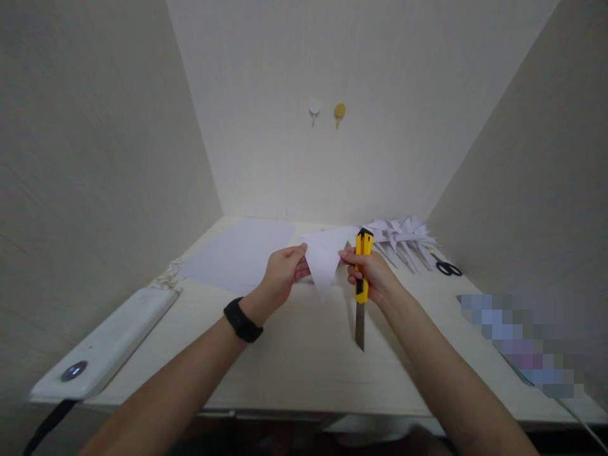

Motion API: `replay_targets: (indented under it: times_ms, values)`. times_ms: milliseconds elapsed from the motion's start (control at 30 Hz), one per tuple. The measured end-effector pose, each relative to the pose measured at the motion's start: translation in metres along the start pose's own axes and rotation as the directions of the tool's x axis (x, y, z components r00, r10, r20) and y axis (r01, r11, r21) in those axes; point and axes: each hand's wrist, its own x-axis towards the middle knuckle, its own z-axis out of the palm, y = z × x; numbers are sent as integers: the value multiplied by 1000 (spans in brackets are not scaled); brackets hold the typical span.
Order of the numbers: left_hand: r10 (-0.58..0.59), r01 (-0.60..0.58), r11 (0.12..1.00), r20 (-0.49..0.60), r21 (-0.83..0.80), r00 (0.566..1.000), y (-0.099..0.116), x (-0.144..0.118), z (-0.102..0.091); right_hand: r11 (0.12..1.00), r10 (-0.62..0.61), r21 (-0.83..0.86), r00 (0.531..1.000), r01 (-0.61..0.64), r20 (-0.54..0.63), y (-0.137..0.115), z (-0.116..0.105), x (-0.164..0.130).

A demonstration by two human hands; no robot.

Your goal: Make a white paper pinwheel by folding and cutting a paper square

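Note:
A white sheet of paper (324,259), folded to a downward-pointing triangle, is held up between both hands over the table. My left hand (286,269), with a black band on the wrist, pinches its left edge. My right hand (373,272) grips the right edge between thumb and finger. Tucked in that same hand is a yellow utility knife (361,253), its long blade (360,326) out and pointing down toward me. Behind the left hand lies a large sheet of paper (237,250).
Several paper pinwheels (403,237) are heaped at the back right, with black-handled scissors (449,268) beside them. A white power strip-like box (109,335) lies along the left edge. A blurred-out flat object (515,345) is at right. Two hooks (339,111) hang on the back wall.

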Motion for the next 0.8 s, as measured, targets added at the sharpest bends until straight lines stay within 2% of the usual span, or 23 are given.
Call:
replay_targets:
  times_ms: [200, 333, 500, 667, 800]
  values:
    - [69, -66, 994, -28, 85, 997, -1, 6, -10, 991, -96, -97, 995, 93, -20, -4, -3, -1]
    - [60, -55, 991, -41, 126, 997, 0, 7, -9, 989, -112, -82, 986, 123, 122, -11, -10, -4]
    - [6, -13, 971, 30, 238, 1000, 6, 1, -4, 994, -89, -34, 938, 107, 335, -22, -15, -12]
    - [-19, -16, 929, 92, 370, 996, 12, -6, 2, 991, -45, -100, 938, 85, 343, -25, -13, -17]
    - [-20, -21, 911, 93, 413, 995, 13, -7, 3, 988, -14, -137, 928, 70, 372, -24, -13, -16]
